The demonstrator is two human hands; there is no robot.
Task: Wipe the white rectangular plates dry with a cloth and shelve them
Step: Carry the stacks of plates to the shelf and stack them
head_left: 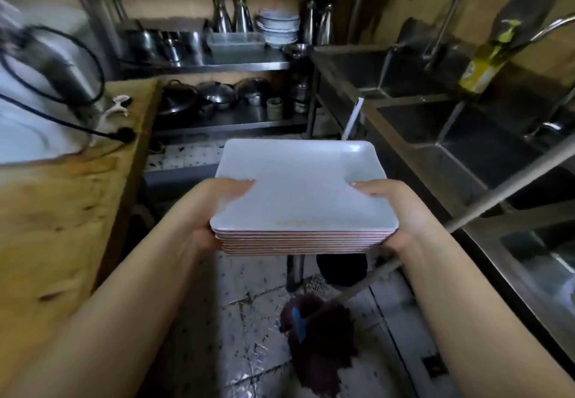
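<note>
Steel shelving point(217, 64) stands ahead of both hands; left hand point(214, 210) and right hand point(395, 210) clamp the stack of white rectangular plates point(298, 192). Best kept level, thumbs pressing down.

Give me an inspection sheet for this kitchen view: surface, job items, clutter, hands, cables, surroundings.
Surface: wooden counter on the left; tiled floor below looks wet and stained.
Job's things: stack of white rectangular plates carried in mid-air; a faint orange mark near the top plate's near edge. No cloth seen.
Clutter: mop lying on the floor, its handle slanting up to the right.
Hands: left hand and right hand grip the stack's sides, thumbs on the top plate.
Cables: black cable looped over the counter, with a plug.
Surroundings: steel shelves with pots, bottles and bowls ahead; steel sinks with faucets on the right.
</note>
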